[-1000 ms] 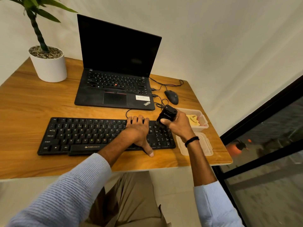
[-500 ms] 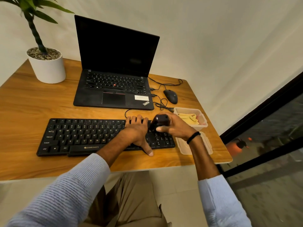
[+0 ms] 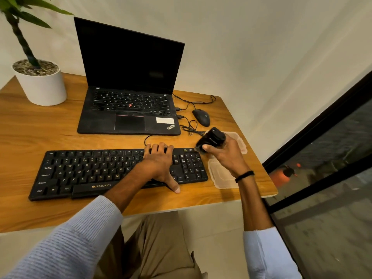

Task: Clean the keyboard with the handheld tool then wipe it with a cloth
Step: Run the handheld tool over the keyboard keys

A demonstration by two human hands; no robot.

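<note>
The wooden counter carries everything. An open black laptop with a dark screen stands at its far side. Nearer the person lies the keyboard, long, flat and black, with white letters on its keys and a gold brand name on the strip below the space bar. It lies lengthwise across the counter, just in front of the laptop, and its cable loops off the far edge.

A white plant pot topped with gravel stands at the far left.

The left hand rests flat on the keyboard's right-middle part, fingers straight and reaching to the top row, thumb spread out past the near edge.

The right hand (a dark band at the wrist) has its fingers wrapped round the handheld tool, a stubby black body with faint printing. The tool is tilted, its lower end at the keyboard's far right corner; whether it touches the keys I cannot tell.

A clear plastic container sits behind that hand, its lid lying just right of the keyboard. A black mouse lies right of the laptop.
</note>
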